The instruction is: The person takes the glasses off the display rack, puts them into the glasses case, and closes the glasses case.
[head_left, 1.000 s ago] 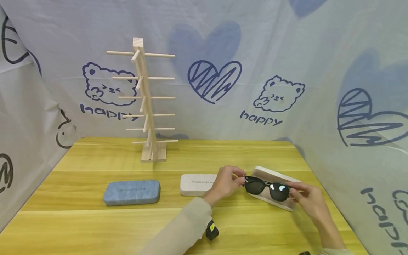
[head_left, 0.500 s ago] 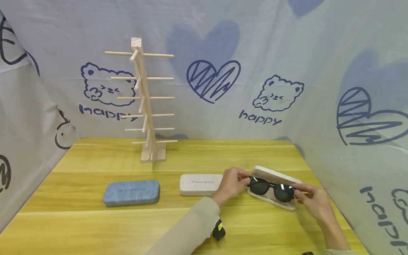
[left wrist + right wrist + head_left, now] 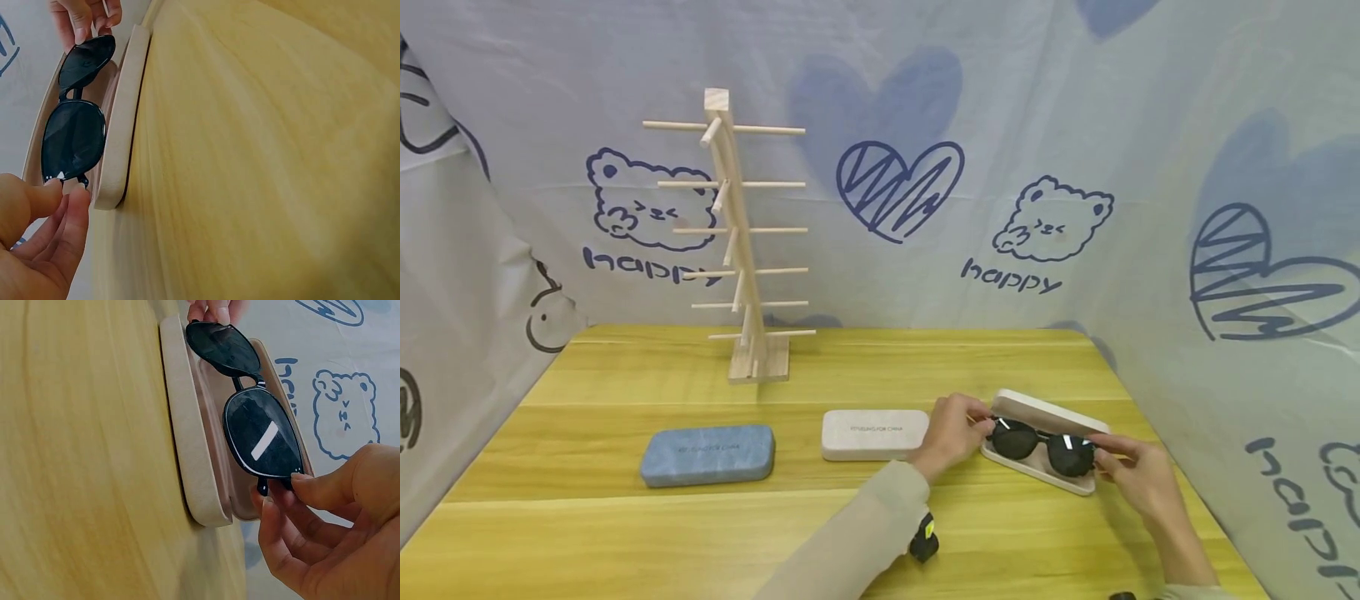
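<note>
Black sunglasses with dark lenses are held between both hands, over an opened pale eyeglass case at the right of the table. My left hand pinches one end of the frame between thumb and fingers. At the other end my right hand pinches the frame near its hinge. In the right wrist view the sunglasses overlap the case's pinkish lining, and the case's raised lid stands behind them. The left wrist view shows thumb and fingertips of the left hand at the frame's corner.
Left of the hands lies a closed white eyeglass case, close to the left wrist. A closed blue case lies farther left. Behind them stands a wooden peg rack with bare pegs. Printed cloth hangs behind the table.
Both hands have moved slightly to the right with the sunglasses, which now sit more squarely over the opened case. The other cases and the rack stay in place.
</note>
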Demonstrator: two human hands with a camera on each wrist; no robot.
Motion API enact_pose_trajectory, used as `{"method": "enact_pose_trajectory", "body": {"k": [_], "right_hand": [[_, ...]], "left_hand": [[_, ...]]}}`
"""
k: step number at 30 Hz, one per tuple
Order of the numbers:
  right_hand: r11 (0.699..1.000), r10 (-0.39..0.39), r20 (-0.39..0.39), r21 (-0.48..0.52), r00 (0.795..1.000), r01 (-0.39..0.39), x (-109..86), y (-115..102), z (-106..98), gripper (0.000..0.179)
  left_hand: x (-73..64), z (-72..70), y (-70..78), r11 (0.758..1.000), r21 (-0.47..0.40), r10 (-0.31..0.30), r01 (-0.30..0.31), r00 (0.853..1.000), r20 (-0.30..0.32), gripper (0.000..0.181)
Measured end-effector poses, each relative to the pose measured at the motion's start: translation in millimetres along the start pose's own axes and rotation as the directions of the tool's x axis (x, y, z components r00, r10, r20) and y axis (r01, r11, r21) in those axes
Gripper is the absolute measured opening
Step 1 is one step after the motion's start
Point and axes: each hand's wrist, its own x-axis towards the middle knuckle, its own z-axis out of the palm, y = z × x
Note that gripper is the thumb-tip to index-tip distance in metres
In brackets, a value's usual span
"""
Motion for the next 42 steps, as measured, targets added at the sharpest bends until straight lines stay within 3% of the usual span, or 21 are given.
{"method": "enact_pose_trajectory", "body": {"k": [7, 14, 25, 34, 42], "right_hand": [[0.998, 0.014, -0.017, -0.058, 1.000, -0.015, 1.3, 2.9, 5.8, 0.033], [0.998, 0.024, -0.031, -0.061, 0.999, -0.026, 1.6, 5.9, 9.0, 0.034], [0.967, -0.029, -0.025, -0.252, 0.999, 0.022, 4.8, 4.6, 5.3, 0.032], [0.948, -0.082, -0.031, -0.310, 0.996, 0.068, 6.6, 4.9, 8.7, 0.029], [0.938, -0.096, -0.046, -0.340, 0.994, 0.075, 7.5, 5.7, 9.9, 0.030]], "left_hand": [[2.2, 4.7, -2.0, 0.999, 0.053, 0.016, -0.015, 1.000, -0.025, 0.012], [3.0, 10.0, -2.9, 0.994, 0.105, -0.022, 0.023, 1.000, -0.012, 0.012], [4.5, 13.5, -5.6, 0.987, 0.159, -0.022, 0.024, 1.000, -0.015, 0.008], [2.7, 15.4, -4.5, 0.981, 0.193, -0.016, 0.021, 0.999, -0.028, 0.012], [1.7, 18.3, -1.7, 0.972, 0.224, -0.064, 0.066, 0.998, -0.020, 0.019]]}}
